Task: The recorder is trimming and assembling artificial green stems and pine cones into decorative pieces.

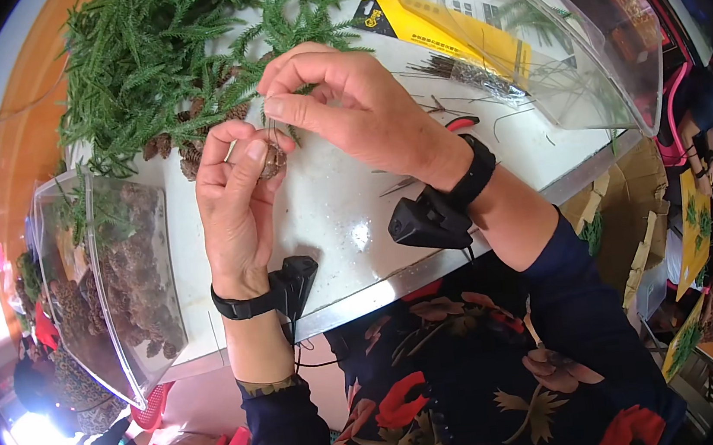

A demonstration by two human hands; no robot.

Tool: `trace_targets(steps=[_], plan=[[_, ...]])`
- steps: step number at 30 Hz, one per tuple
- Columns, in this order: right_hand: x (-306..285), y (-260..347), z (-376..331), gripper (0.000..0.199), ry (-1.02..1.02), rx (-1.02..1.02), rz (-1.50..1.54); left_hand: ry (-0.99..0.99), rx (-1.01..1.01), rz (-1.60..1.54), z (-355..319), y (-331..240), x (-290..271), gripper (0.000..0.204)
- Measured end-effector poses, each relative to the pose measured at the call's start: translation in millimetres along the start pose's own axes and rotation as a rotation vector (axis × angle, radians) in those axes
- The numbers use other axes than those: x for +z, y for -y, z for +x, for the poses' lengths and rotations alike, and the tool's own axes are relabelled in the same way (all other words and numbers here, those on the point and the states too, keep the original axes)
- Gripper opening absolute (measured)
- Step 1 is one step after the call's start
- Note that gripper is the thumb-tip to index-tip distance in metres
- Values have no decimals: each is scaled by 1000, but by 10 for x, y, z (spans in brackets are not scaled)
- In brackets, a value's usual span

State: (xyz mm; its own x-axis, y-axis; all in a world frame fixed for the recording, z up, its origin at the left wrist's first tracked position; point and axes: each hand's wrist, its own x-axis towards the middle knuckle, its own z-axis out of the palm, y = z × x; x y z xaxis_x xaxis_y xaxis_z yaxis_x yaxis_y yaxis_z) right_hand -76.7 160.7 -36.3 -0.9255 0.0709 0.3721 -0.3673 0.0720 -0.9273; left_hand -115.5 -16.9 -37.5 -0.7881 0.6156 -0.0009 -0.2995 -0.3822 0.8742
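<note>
My left hand (232,192) is closed around a small brown pine cone (273,160), thumb and fingertips gripping its side. Just above it, my right hand (349,106) pinches a thin wire (269,128) between thumb and forefinger. That wire runs down to the cone; whether it is wound round the scales is too small to tell. Behind both hands lie several loose pine cones (190,157), partly under green artificial pine sprigs (148,62). Past my right hand, dark thin wires (444,65) lie in a bundle, near a red-handled tool (461,123).
A clear plastic bin (111,283) holding many pine cones stands at the table's left edge. Another clear bin (596,102) is at the right, beside a yellow and black package (449,30). A cardboard box (632,193) sits beyond the white table (352,266); other people are at the sides.
</note>
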Motion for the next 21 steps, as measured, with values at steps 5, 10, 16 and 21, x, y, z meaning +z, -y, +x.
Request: trace_targets(steps=[5, 10, 16, 21], plan=[[21, 107, 4, 17, -70, 191, 244, 11, -3, -143, 2, -5, -5, 24], [20, 123, -5, 17, 65, 281, 420, 14, -46, -222, 4, 8, 16, 29], [15, 140, -15, 17, 74, 308, 483, -14, -81, -238, -4, 2, 25, 31], [27, 71, -27, 18, 89, 186, 306, -5, -144, -240, 16, 55, -43, 33]])
